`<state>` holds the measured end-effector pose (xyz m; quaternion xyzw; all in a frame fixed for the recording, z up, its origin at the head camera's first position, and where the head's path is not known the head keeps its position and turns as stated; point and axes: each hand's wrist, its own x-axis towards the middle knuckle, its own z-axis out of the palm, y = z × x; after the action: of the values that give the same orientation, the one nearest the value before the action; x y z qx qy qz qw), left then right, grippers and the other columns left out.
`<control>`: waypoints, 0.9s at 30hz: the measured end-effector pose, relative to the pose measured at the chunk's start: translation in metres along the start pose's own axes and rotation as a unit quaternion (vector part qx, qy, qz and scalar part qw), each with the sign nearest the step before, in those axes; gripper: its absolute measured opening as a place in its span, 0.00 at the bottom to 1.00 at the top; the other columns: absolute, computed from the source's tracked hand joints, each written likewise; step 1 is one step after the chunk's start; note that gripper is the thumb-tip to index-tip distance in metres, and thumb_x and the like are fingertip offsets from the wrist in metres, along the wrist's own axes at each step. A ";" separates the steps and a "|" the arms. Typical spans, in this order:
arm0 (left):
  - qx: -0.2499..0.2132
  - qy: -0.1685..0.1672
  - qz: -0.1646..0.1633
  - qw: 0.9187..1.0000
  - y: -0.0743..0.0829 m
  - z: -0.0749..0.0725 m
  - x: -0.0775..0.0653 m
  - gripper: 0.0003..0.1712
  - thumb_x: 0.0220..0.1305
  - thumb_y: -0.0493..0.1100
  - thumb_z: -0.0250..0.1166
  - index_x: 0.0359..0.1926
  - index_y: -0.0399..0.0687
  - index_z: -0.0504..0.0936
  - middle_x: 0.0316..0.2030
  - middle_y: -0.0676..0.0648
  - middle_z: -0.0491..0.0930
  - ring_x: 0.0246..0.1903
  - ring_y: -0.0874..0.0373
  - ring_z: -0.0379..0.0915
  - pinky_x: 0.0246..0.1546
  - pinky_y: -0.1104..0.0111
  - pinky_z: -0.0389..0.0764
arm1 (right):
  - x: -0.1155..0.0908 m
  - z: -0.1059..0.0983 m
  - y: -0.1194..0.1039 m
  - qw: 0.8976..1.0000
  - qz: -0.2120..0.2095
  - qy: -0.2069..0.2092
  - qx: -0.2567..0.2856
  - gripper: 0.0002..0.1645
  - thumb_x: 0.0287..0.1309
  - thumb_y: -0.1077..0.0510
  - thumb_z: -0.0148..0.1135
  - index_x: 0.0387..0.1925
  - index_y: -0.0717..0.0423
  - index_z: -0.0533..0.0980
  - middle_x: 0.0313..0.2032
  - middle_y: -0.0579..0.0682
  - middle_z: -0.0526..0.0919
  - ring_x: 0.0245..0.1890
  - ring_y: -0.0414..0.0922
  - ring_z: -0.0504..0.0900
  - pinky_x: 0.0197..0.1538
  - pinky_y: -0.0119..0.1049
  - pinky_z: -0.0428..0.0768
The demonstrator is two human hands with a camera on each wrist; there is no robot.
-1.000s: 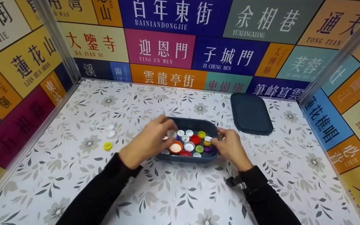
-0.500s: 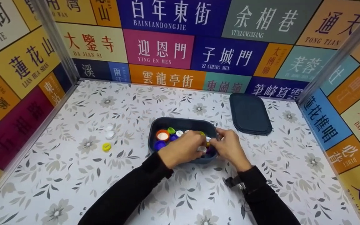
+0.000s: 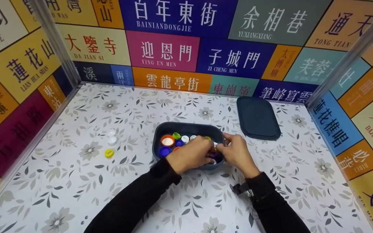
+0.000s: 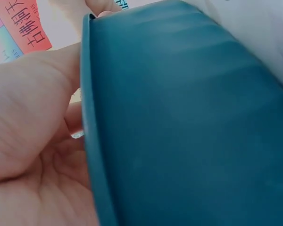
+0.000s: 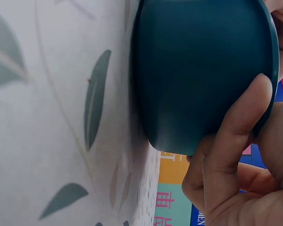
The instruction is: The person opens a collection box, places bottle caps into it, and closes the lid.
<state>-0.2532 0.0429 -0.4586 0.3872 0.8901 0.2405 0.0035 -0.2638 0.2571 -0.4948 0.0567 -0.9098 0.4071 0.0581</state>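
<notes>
A dark blue-green plastic box [image 3: 188, 126] stands open on the table. Several plastic bottle caps lie in it, among them an orange-rimmed cap [image 3: 167, 141], a blue cap [image 3: 164, 151] and a white cap [image 3: 185, 139]. Reaching over the near rim, my left hand [image 3: 189, 154] has its curled fingers down among the caps at the right end; whatever they touch is hidden. My right hand [image 3: 237, 152] grips the box's right end, thumb over the rim. In the right wrist view, a finger [image 5: 240, 113] lies along the outer wall. The left wrist view shows the box's side [image 4: 179, 113] next to my palm.
A dark lid [image 3: 259, 118] lies flat at the back right. To the left of the box are a yellow cap [image 3: 108, 153] and pale caps [image 3: 112, 140] on the flower-patterned tablecloth [image 3: 57, 181]. Sign-printed panels [image 3: 163, 50] wall in the back and sides.
My left hand has moved right, from the box's left end to its right end, and its fingers have gone lower among the caps. My right hand has stayed on the box.
</notes>
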 end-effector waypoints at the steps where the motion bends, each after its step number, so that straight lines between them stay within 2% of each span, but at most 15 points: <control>1: -0.004 0.000 0.000 1.000 0.000 -0.001 -0.001 0.13 0.69 0.42 0.86 0.47 0.38 0.95 0.42 0.42 0.95 0.43 0.48 0.93 0.47 0.56 0.94 | 0.000 0.000 0.000 1.000 -0.001 0.001 0.000 0.30 0.62 0.66 0.69 0.67 0.62 0.90 0.26 0.43 0.76 0.21 0.35 0.70 0.26 0.28 0.65; 5: -0.017 0.003 0.006 1.000 -0.003 -0.003 -0.003 0.12 0.69 0.40 0.85 0.47 0.38 0.95 0.44 0.41 0.96 0.43 0.49 0.91 0.48 0.56 0.93 | 0.000 0.001 0.000 1.000 -0.005 0.004 -0.003 0.27 0.62 0.65 0.70 0.63 0.60 0.92 0.25 0.42 0.75 0.21 0.36 0.70 0.26 0.28 0.65; 11: -0.021 0.016 0.014 1.000 -0.004 -0.009 -0.007 0.13 0.69 0.37 0.83 0.50 0.36 0.95 0.48 0.39 0.95 0.48 0.47 0.92 0.53 0.56 0.94 | 0.000 0.001 0.000 1.000 -0.002 0.002 -0.001 0.31 0.61 0.65 0.70 0.67 0.62 0.90 0.26 0.43 0.75 0.23 0.37 0.71 0.27 0.29 0.66; 17: -0.020 0.029 0.018 0.999 -0.001 -0.016 -0.013 0.12 0.70 0.37 0.83 0.51 0.37 0.94 0.48 0.39 0.94 0.48 0.47 0.92 0.53 0.57 0.94 | 0.000 0.001 0.000 1.000 0.003 0.003 0.003 0.31 0.62 0.65 0.70 0.67 0.64 0.89 0.26 0.43 0.76 0.24 0.38 0.72 0.28 0.29 0.67; 27: -0.008 0.045 -0.002 0.999 -0.006 -0.025 -0.023 0.11 0.74 0.41 0.81 0.51 0.41 0.93 0.47 0.41 0.92 0.48 0.47 0.91 0.53 0.55 0.94 | 0.000 0.001 -0.001 1.000 0.011 0.001 0.016 0.29 0.60 0.66 0.69 0.64 0.65 0.90 0.27 0.44 0.76 0.24 0.38 0.73 0.27 0.27 0.68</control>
<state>-0.2463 0.0131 -0.4434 0.3742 0.8880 0.2652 -0.0333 -0.2635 0.2558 -0.4951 0.0468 -0.9036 0.4225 0.0533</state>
